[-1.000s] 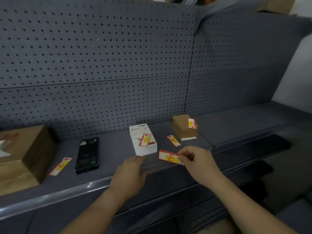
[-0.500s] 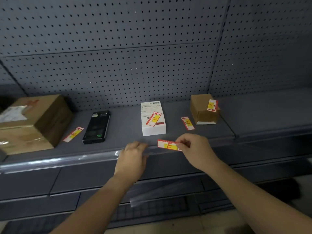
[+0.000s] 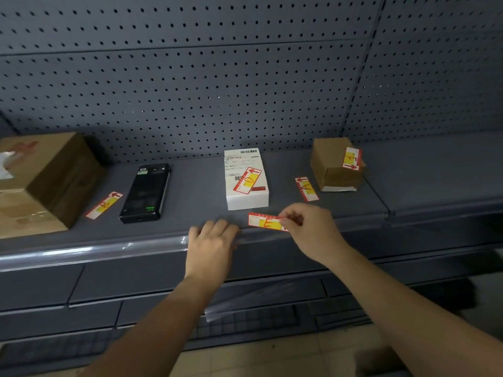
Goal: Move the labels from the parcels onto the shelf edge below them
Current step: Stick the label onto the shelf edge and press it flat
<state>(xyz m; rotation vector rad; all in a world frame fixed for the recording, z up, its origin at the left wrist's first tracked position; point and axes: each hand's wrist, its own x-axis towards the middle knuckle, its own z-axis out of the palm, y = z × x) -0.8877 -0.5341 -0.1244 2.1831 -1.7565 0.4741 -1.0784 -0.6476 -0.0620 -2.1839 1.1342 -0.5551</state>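
My right hand pinches a red-and-yellow label by its right end, just above the clear strip on the shelf edge. My left hand rests with its fingers curled over that strip, left of the label. Behind them stands a white parcel with a label lying on top. A small brown parcel at the right carries a label on its corner. Two loose labels lie on the shelf, one beside the small parcel and one beside the big brown parcel.
A black handheld device lies on the shelf between the big parcel and the white one. A grey pegboard wall backs the shelf. Below the edge are lower grey shelves and a tiled floor.
The view has swung left and down. My right hand has carried the label down to the shelf edge, and my left hand has settled onto the edge strip.
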